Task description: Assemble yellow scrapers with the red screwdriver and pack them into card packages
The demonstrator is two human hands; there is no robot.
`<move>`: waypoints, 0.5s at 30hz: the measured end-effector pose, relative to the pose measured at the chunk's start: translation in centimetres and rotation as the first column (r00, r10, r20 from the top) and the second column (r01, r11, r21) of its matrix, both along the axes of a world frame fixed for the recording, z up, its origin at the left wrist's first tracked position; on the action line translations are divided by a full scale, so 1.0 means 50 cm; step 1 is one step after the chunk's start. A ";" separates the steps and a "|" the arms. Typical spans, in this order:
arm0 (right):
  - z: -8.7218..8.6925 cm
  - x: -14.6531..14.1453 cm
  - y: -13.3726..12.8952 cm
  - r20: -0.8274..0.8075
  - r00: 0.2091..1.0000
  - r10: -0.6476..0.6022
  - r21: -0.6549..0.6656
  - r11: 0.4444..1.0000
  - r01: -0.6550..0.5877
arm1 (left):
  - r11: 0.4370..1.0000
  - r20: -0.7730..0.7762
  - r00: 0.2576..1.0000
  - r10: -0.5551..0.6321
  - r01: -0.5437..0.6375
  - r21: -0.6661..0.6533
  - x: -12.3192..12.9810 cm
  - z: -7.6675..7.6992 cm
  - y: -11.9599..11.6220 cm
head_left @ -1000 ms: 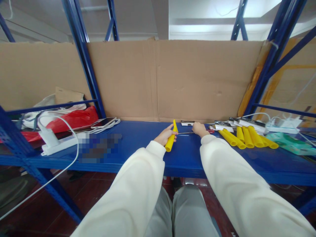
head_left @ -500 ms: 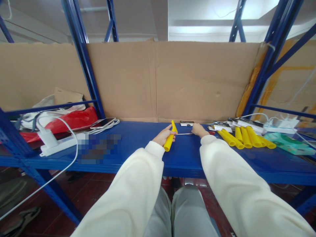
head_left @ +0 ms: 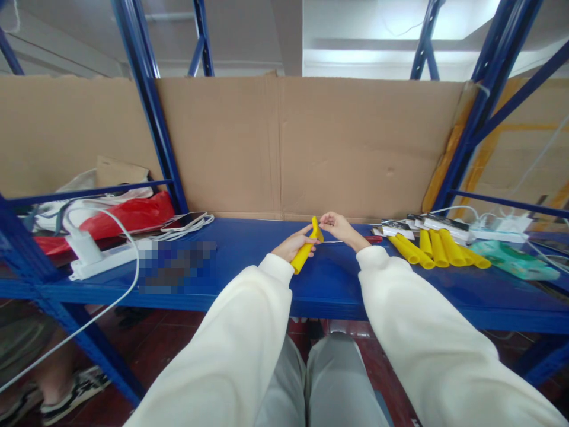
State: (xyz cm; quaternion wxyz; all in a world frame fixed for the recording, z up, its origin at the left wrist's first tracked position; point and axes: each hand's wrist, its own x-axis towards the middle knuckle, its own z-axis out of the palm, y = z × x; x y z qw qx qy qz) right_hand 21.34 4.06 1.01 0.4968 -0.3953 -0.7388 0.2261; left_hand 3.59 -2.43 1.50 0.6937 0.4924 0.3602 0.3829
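My left hand (head_left: pixel 295 244) is closed around a yellow tube-shaped piece (head_left: pixel 302 259) with an angled, flared upper end, held tilted above the blue shelf. Close by its top, my right hand (head_left: pixel 336 228) has thumb and fingertips pinched together; whatever they hold is too small to make out. Beneath the right hand lies a screwdriver-like tool with a thin metal shaft (head_left: pixel 332 242) and a red handle (head_left: pixel 373 239). Several similar yellow tubes (head_left: pixel 440 249) lie to the right, beside small black-and-white boxes (head_left: pixel 395 228).
A cardboard sheet (head_left: pixel 222 148) walls off the back of the blue shelf (head_left: pixel 249 237). At left are a white power strip (head_left: pixel 111 261) with a cable, a phone (head_left: pixel 184 221) and a red bag (head_left: pixel 137 216). A green packet (head_left: pixel 515 258) lies far right. Another person's shoe (head_left: pixel 73 394) shows below left.
My right hand has moved left and up from beside the tool's shaft to the top of the yellow piece. It now covers where a small box was. Another person's legs have come into view below left.
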 end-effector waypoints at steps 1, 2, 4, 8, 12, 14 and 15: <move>0.000 -0.004 -0.003 -0.011 1.000 0.017 0.000 1.000 -0.017 | 1.000 -0.006 1.000 -0.014 0.014 0.002 -0.001 0.000 0.000; -0.001 -0.007 -0.006 -0.020 0.999 0.027 -0.002 1.000 -0.027 | 1.000 -0.011 1.000 -0.024 0.024 0.003 -0.001 0.000 -0.001; -0.002 -0.008 -0.010 -0.031 0.999 0.038 -0.008 0.999 -0.038 | 0.999 -0.017 0.999 -0.032 0.032 0.006 -0.002 0.000 -0.001; -0.004 -0.003 -0.011 -0.047 0.998 0.050 -0.016 0.999 -0.051 | 0.998 0.008 0.999 -0.053 0.053 0.018 -0.004 -0.005 0.003; -0.006 -0.002 -0.014 -0.075 0.996 0.047 -0.025 0.998 -0.049 | 0.996 0.016 0.996 -0.085 0.084 0.020 -0.007 -0.007 0.009; -0.006 0.000 -0.016 -0.076 0.996 0.040 -0.025 0.999 -0.042 | 0.995 0.027 0.994 -0.101 0.101 0.016 -0.009 -0.007 0.010; -0.005 0.001 -0.018 -0.073 0.997 0.036 -0.024 0.999 -0.038 | 0.994 0.033 0.993 -0.109 0.109 0.013 -0.010 -0.007 0.011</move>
